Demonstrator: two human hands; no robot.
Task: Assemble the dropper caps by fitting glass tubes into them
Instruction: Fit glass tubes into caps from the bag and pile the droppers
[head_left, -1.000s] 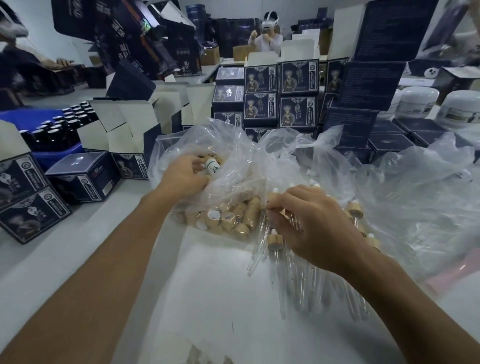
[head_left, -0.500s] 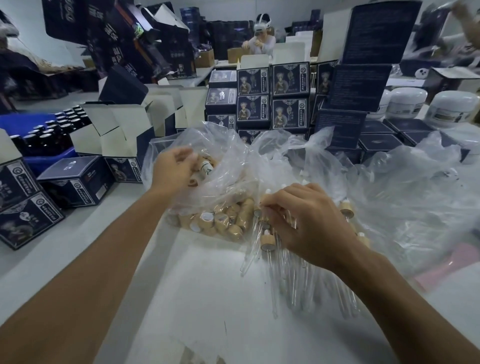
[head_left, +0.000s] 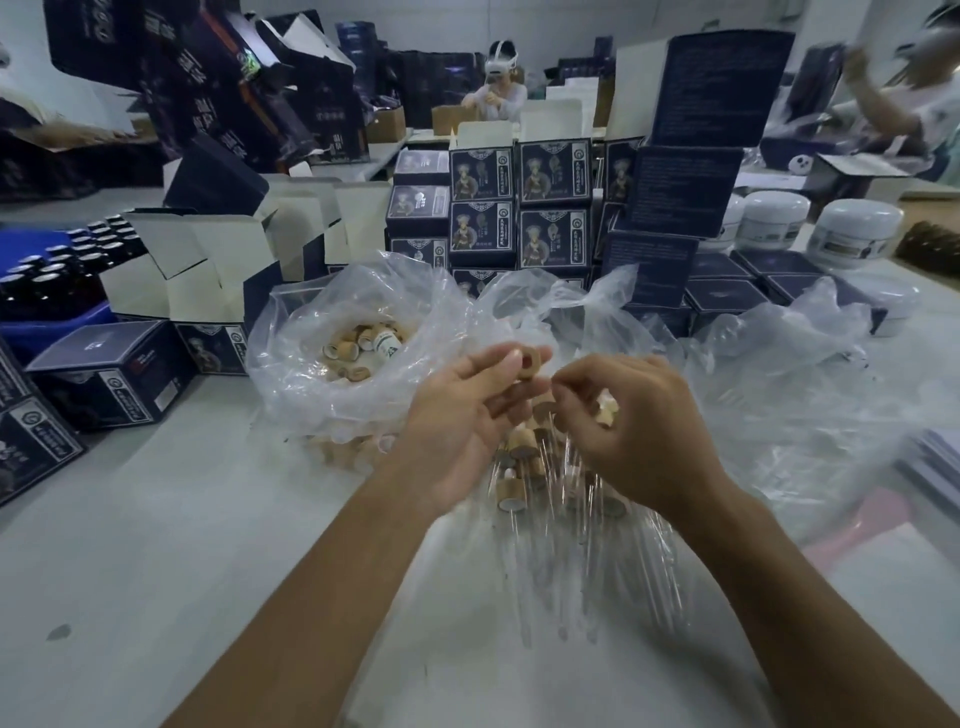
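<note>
- My left hand (head_left: 462, 415) is raised above the white table (head_left: 156, 545), palm toward me, thumb and fingertips pinching one tan wood-look dropper cap (head_left: 530, 362) with its open hole facing the cam.
- My right hand (head_left: 634, 431) is just beside it, fingers curled in. It looks to be holding a pale cap piece (head_left: 607, 408) against the palm and something thin near the fingertips; can't tell if that's a glass tube, too blurred.
- Under both hands: pile of clear glass tubes w/ tan caps already on (head_left: 519, 467), lying on the table, tips pointing toward me.
- Loose tan caps (head_left: 348, 351) sit in the open clear plastic bag (head_left: 311, 374), left of my hands and farther back.
- A 2nd crumpled clear plastic bag (head_left: 779, 374) spreads out to the right.
- Behind: stacked dark navy printed cartons (head_left: 553, 171), some w/ open white flaps (head_left: 208, 270); dark bottles in a blue crate (head_left: 47, 275) far left; white lidded jars (head_left: 857, 234) far right.
</note>
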